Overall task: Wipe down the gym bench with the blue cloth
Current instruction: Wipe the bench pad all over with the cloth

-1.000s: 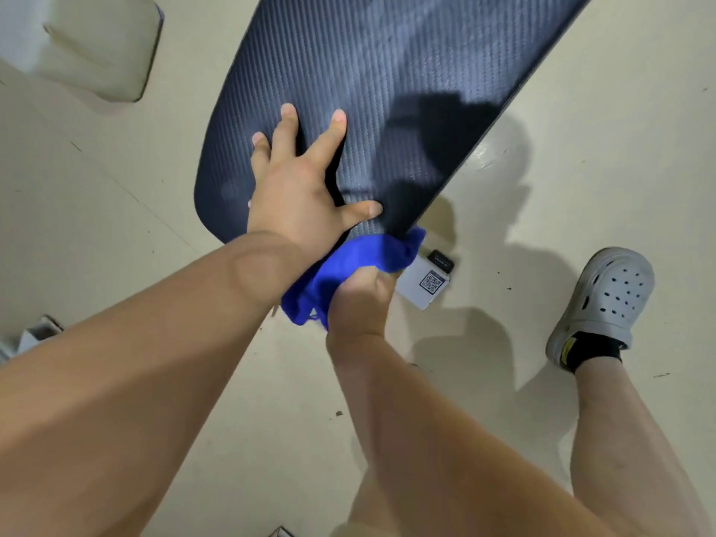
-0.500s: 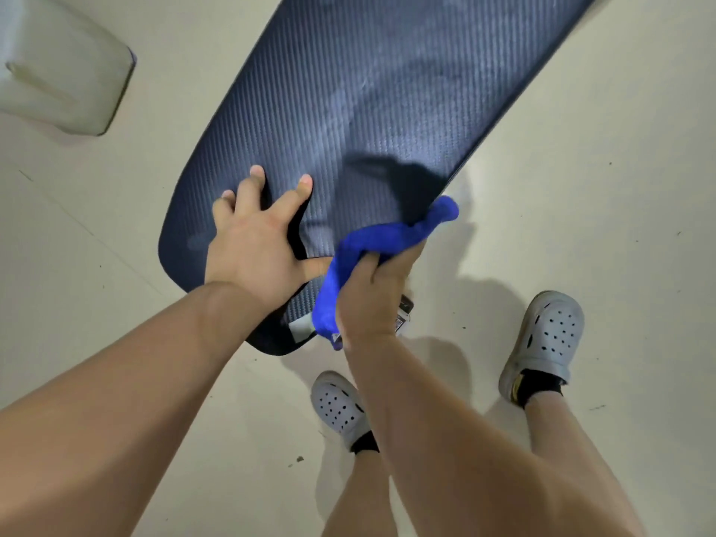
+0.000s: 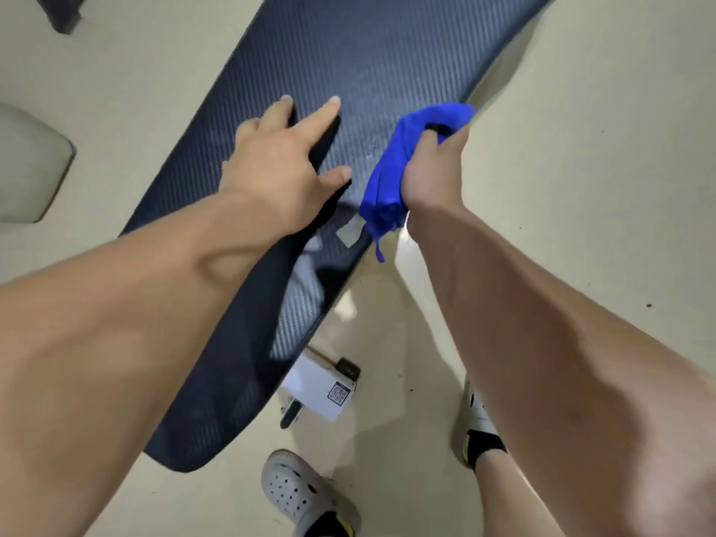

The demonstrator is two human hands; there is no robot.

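Observation:
The gym bench (image 3: 372, 60) is a long dark pad with a woven carbon-like texture, running from the upper right down to the lower left. My left hand (image 3: 283, 164) lies flat on its surface with fingers spread and holds nothing. My right hand (image 3: 436, 168) is closed around the bunched blue cloth (image 3: 399, 168), which presses against the bench's right edge. A strip of the cloth hangs down below my fist. A pale tape patch (image 3: 350, 232) sits on the pad just below the cloth.
A white bench base with a QR label (image 3: 321, 389) and a small black wheel stands on the beige floor under the pad. My grey clogs (image 3: 298, 494) stand near the bench's lower end. A pale cushion (image 3: 31, 168) lies at the left.
Both hands have moved farther up the bench. The cloth went from the pad's rounded end to its right edge, and more of the pad's near end now shows.

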